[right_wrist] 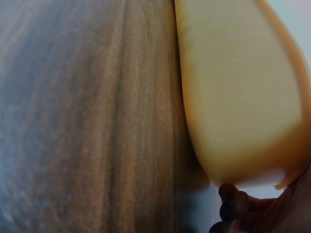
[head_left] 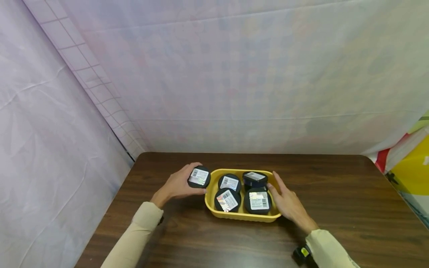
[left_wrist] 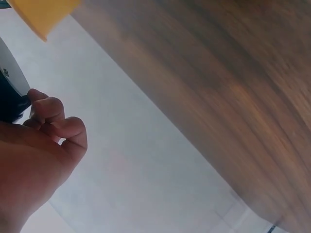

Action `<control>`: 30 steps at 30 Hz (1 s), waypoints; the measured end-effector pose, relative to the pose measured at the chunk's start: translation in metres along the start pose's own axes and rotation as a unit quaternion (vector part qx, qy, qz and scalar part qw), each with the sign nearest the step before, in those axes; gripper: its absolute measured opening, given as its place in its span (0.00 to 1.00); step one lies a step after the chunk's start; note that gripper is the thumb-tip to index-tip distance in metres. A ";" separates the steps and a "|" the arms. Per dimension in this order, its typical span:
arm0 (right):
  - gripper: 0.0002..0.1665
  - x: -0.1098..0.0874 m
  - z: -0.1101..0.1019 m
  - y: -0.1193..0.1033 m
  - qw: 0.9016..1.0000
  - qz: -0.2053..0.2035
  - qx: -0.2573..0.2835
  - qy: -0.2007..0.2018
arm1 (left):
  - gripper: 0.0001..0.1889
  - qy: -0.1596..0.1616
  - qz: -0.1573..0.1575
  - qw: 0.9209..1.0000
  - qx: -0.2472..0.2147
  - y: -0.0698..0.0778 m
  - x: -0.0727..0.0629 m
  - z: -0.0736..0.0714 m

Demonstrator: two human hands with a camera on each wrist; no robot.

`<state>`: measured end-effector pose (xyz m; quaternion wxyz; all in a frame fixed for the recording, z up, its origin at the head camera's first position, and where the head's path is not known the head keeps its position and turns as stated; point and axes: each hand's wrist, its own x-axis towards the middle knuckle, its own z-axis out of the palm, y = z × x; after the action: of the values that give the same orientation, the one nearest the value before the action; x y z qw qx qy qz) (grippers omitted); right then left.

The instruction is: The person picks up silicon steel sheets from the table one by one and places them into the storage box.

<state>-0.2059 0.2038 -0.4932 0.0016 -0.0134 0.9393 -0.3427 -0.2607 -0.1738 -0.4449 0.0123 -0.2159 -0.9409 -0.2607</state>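
Observation:
My left hand grips a round black tub with a white barcode label, beside the left end of a yellow plastic basket. In the left wrist view the fingers bend around the dark tub. At the basket's right end, my right hand holds the rim, its thumb over the inner side. The right wrist view has fingertips at the end of the basket wall. Inside the basket lie several similar black tubs, labels up; one at the back right rests on another.
The dark brown wooden table carries the basket near its back edge. A whitish patterned cloth hangs behind it, and another sheet hangs along the left. Colourful material is beyond the right edge.

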 end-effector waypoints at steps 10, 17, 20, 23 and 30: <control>0.42 0.000 0.001 0.000 1.000 -0.001 -0.001 0.000 | 0.51 -0.009 0.002 1.000 -0.006 0.009 0.006 0.003; 0.42 0.000 0.001 0.000 1.000 0.001 -0.001 -0.001 | 0.52 -0.013 0.007 1.000 -0.017 0.018 0.012 0.006; 0.42 0.000 0.002 0.000 1.000 0.003 -0.001 -0.002 | 0.52 -0.017 0.008 1.000 -0.018 0.021 0.014 0.008; 0.42 0.000 0.002 0.000 1.000 0.003 0.000 -0.002 | 0.51 -0.020 0.010 1.000 -0.020 0.023 0.016 0.009; 0.43 0.000 0.001 -0.001 1.000 0.003 0.002 -0.004 | 0.51 -0.029 0.016 0.999 -0.017 0.029 0.021 0.012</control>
<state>-0.2057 0.2027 -0.4937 0.0068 -0.0118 0.9386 -0.3448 -0.2665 -0.1370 -0.4388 -0.0149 -0.2385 -0.9328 -0.2698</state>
